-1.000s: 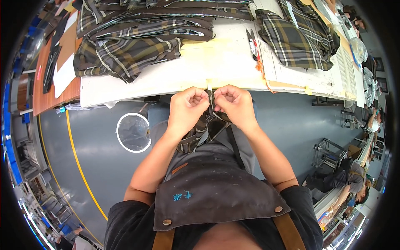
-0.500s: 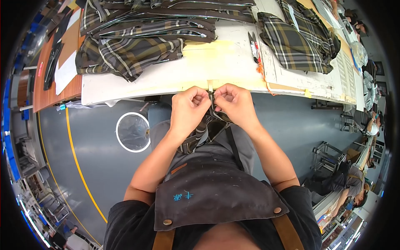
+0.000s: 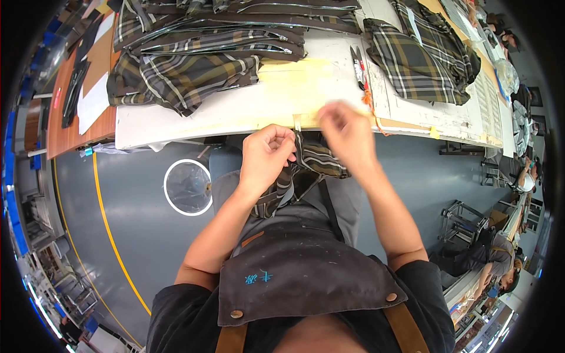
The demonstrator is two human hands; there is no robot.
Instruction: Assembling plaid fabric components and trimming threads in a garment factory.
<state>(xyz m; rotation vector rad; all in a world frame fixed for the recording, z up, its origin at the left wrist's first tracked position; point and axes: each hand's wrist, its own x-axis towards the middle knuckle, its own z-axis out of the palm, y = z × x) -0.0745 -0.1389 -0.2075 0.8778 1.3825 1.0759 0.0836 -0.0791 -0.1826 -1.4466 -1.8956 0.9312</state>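
A dark plaid garment piece [image 3: 322, 161] hangs over my lap, just below the table's front edge. My left hand [image 3: 266, 157] is closed in a pinch on its upper edge, beside a small yellowish strip [image 3: 297, 122] at the table edge. My right hand [image 3: 351, 138] is off to the right, partly above the table edge and in front of the cloth. Motion smears its fingers, so whether they hold anything cannot be made out.
Plaid pieces with zippers [image 3: 229, 50] are piled at the back left of the white table [image 3: 159, 126]. More plaid cloth [image 3: 415, 65] lies at right, beside dark snips [image 3: 357, 66] and an orange cord [image 3: 368, 97]. A lined bin [image 3: 188, 187] stands on the floor at left.
My right hand has left the spot beside my left hand and moved up and to the right. More of the plaid cloth now shows beneath it. My left hand stays nearly in place.
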